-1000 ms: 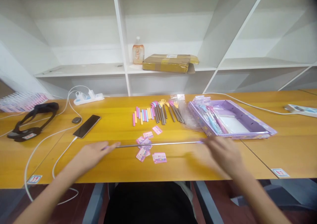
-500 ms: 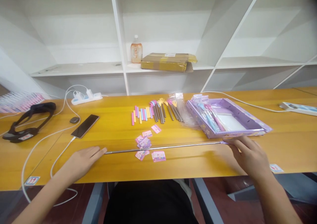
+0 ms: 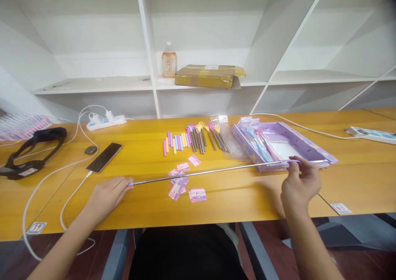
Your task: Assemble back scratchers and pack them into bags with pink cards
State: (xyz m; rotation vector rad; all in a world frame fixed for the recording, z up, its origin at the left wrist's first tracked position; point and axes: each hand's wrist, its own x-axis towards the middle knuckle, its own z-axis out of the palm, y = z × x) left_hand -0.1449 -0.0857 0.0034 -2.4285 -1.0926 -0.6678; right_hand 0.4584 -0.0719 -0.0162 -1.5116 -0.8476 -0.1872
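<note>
A telescopic back scratcher (image 3: 204, 172), pulled out into a long thin metal rod, stretches between my hands above the table. My left hand (image 3: 107, 195) is closed round its purple left end. At the other end, my right hand (image 3: 300, 181) pinches a purple tip, partly hidden by the fingers, in front of the purple box. Beneath the rod lie small pink and purple cards (image 3: 179, 180). Farther back are several pink, yellow and blue handle sleeves (image 3: 177, 142) in a row. Beside them lie hand-shaped scratcher heads on metal rods (image 3: 201, 138).
The open purple box (image 3: 301, 142) holds bagged scratchers (image 3: 262, 146), with clear plastic bags (image 3: 232, 142) beside it. On the left are a phone (image 3: 104, 158), a black head strap (image 3: 34, 152), cables and a power strip (image 3: 106, 122). A bottle (image 3: 169, 61) and carton (image 3: 210, 76) stand on the shelf.
My right hand has risen, shifted slightly left and turned at the wrist, lifting the rod's right end over the box's front edge. My left hand has risen slightly.
</note>
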